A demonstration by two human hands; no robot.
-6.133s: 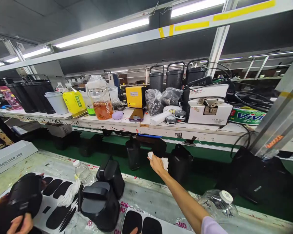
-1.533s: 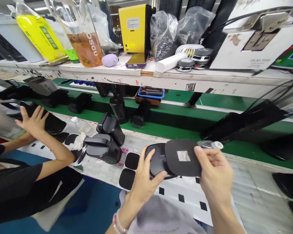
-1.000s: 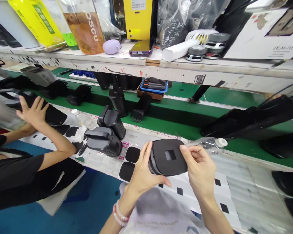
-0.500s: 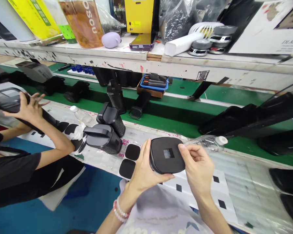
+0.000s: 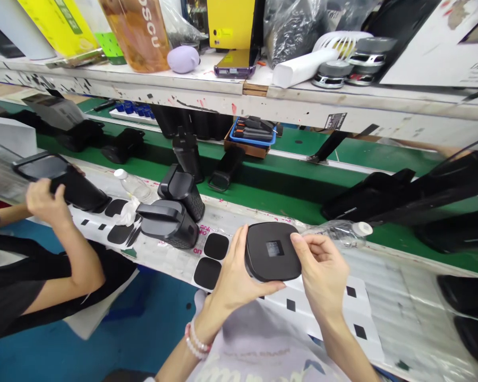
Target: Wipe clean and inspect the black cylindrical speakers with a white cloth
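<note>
Yellow box (image 5: 235, 24), phone (image 5: 236, 62), white handheld fan (image 5: 305, 67) on shelf (image 5: 207, 94)

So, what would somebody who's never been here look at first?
Probably the bright yellow box, at the top middle on the white shelf. On the same shelf, to its left, a clear container of amber liquid catches the eye too. Lower down, near the middle, the left hand and right hand hold a rounded black pad with a small square cut-out.
</note>
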